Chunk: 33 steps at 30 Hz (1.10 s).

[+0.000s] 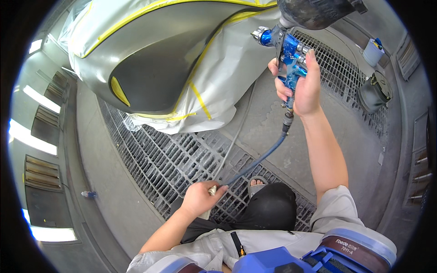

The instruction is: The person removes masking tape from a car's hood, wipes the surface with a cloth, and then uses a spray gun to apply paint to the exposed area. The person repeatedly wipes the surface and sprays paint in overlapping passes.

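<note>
My right hand (pixel 302 91) grips a blue and silver spray gun (pixel 287 48) at upper right, with a dark cup (pixel 312 11) on top. A blue-grey hose (pixel 271 150) hangs from its handle and runs down to my left hand (pixel 205 195), whose fingers are wrapped round it beside a small brass-coloured fitting (pixel 212 190). In front of me is a grey vehicle body panel (pixel 150 59), edged with yellow tape (pixel 198 95) and surrounded by white masking film (pixel 218 109).
I am low over a metal floor grate (pixel 150 164). A grey bucket (pixel 373 95) and a white container (pixel 371 54) sit at right. Vented walls (pixel 43 173) line both sides; a small spray gun (pixel 88 194) lies far left. A thinner hose (pixel 243 113) crosses the floor.
</note>
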Motion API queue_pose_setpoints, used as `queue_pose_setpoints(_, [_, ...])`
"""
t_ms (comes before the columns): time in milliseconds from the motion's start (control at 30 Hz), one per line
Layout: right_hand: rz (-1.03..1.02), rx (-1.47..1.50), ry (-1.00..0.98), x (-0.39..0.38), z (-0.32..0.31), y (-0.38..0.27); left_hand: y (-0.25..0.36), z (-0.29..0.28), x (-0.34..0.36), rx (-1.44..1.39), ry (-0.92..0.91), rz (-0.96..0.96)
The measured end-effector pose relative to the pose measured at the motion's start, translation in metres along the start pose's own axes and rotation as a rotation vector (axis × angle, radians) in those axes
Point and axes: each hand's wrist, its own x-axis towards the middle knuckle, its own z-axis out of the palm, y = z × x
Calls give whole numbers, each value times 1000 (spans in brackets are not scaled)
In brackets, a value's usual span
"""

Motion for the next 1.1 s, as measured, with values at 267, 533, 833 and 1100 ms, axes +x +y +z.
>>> queue_pose_setpoints(267, [329, 187, -239, -27, 3, 33, -21, 14, -4, 41, -42, 89])
queue_pose_setpoints(533, [-34, 33, -42, 2, -9, 63, -19, 18, 4, 8, 43, -18])
queue_pose_setpoints(833, [296, 272, -310, -31, -21, 96, -31, 37, 6, 138, -74, 2])
queue_pose_setpoints(1100, [32, 190, -129, -35, -8, 135, -49, 16, 12, 194, -44, -201])
